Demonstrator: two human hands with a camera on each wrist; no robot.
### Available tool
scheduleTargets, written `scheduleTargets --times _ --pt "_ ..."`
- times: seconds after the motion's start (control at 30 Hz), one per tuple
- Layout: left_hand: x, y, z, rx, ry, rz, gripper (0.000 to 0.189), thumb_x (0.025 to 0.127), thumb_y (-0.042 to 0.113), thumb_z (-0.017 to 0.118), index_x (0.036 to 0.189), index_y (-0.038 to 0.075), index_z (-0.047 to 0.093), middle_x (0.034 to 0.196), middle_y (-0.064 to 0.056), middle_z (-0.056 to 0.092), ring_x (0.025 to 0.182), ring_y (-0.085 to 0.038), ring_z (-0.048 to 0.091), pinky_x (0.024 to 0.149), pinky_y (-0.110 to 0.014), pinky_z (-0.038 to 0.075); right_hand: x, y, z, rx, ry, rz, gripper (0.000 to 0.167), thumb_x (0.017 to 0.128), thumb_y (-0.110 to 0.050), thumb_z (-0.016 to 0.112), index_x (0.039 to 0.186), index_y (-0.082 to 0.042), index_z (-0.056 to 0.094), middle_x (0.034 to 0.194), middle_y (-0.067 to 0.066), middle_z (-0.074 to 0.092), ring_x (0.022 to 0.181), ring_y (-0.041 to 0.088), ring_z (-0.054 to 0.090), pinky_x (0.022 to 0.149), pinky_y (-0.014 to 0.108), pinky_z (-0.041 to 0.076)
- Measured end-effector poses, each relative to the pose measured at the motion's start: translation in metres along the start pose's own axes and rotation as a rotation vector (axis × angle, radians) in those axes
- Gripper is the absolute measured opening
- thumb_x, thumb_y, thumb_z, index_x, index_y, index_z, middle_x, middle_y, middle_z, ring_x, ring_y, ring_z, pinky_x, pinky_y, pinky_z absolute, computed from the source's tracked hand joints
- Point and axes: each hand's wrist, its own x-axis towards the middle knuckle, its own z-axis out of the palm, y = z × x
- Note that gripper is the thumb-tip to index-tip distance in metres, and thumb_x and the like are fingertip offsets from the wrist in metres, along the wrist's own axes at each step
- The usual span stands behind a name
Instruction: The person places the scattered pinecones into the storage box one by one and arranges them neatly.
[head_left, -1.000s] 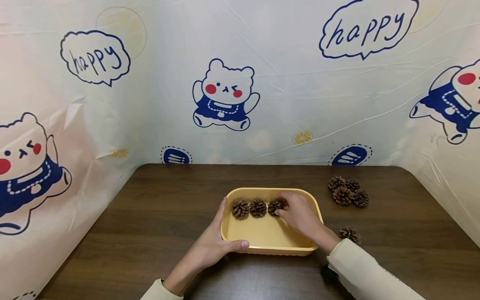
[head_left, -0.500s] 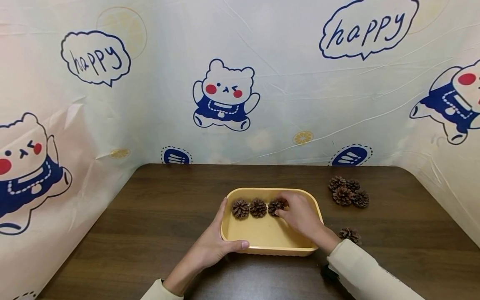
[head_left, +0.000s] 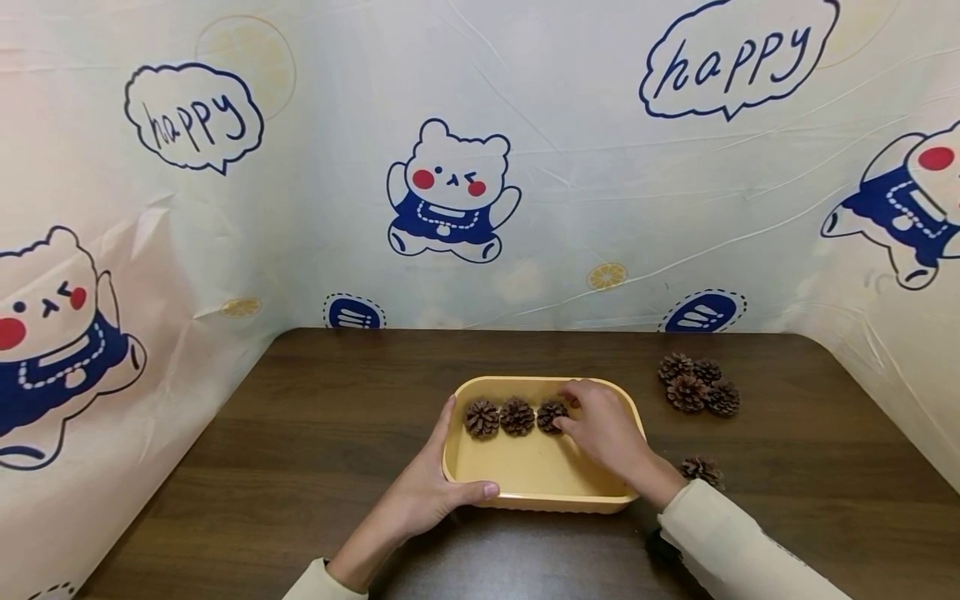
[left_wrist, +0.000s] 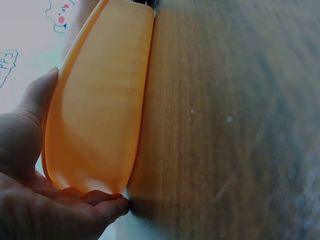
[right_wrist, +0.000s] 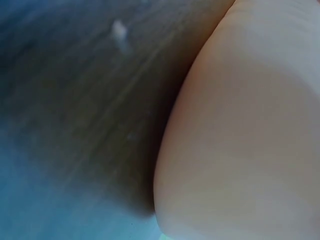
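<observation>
A yellow plastic tray (head_left: 510, 467) with rounded corners lies on the dark wooden table. My left hand (head_left: 427, 492) grips its left end, thumb along the front rim; the left wrist view shows fingers (left_wrist: 107, 205) curled under that end. Inside, along the back wall, stand three brown pine cones in a row: a left cone (head_left: 482, 419), a middle cone (head_left: 517, 417) and a right cone (head_left: 551, 417). My right hand (head_left: 603, 429) reaches over the tray, its thumb and fingertips parted right at the right cone. In the right wrist view only the tray's outer side (right_wrist: 240, 140) shows.
Several pine cones (head_left: 687, 392) sit clustered at the back right of the table (head_left: 330, 417). Another pine cone (head_left: 701, 472) lies right of the tray, partly behind my right forearm. A printed cloth (head_left: 570, 208) hangs behind and at both sides.
The fingers of my right hand have spread a little away from the right pine cone, so more of it shows. My left hand and the tray stay in place.
</observation>
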Motion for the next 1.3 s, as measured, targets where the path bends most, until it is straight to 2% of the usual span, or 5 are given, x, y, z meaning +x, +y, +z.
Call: scheduleTargets --times 0.3,0.5,0.73,1.07,1.3 --pt "0.0 -0.001 0.001 0.005 0.004 -0.005 0.136 0.077 0.021 0.095 0.17 0.014 -0.004 0.166 -0.031 0.031 0.127 -0.031 0.063 0.12 -0.059 0.036 0.0 0.003 0.0 -0.012 0.009 -0.006 0.03 0.084 -0.006 0.085 0.111 0.002 0.075 0.104 0.016 0.077 0.095 0.029 0.072 0.086 0.047 0.058" --pt "0.001 -0.001 0.001 0.008 0.009 -0.002 0.135 0.076 0.02 0.095 0.17 0.014 -0.003 0.168 -0.027 0.03 0.127 -0.029 0.062 0.119 -0.055 0.037 0.0 0.002 -0.002 -0.013 0.011 -0.019 0.031 0.083 -0.005 0.085 0.111 0.003 0.075 0.105 0.017 0.077 0.095 0.03 0.072 0.087 0.048 0.059" --pt "0.002 -0.001 0.002 0.014 0.014 0.0 0.134 0.076 0.021 0.095 0.17 0.015 -0.001 0.169 -0.026 0.03 0.126 -0.028 0.062 0.118 -0.053 0.036 -0.005 -0.003 -0.017 0.011 0.003 0.009 0.034 0.084 -0.006 0.084 0.115 0.001 0.074 0.113 0.018 0.076 0.102 0.035 0.072 0.091 0.051 0.059" --pt "0.004 -0.003 0.002 0.014 0.011 -0.004 0.134 0.076 0.023 0.095 0.17 0.016 -0.001 0.17 -0.025 0.028 0.128 -0.028 0.061 0.119 -0.053 0.034 -0.016 0.002 -0.036 -0.009 0.072 -0.021 0.037 0.084 -0.011 0.086 0.117 0.0 0.074 0.114 0.017 0.076 0.101 0.036 0.073 0.085 0.052 0.06" --pt "0.003 -0.002 0.001 0.008 0.007 -0.012 0.135 0.076 0.023 0.095 0.17 0.017 -0.001 0.17 -0.024 0.027 0.127 -0.028 0.061 0.12 -0.052 0.033 -0.021 0.005 -0.048 -0.021 0.073 -0.011 0.038 0.089 -0.021 0.083 0.12 0.0 0.074 0.115 0.018 0.076 0.104 0.036 0.072 0.085 0.053 0.06"
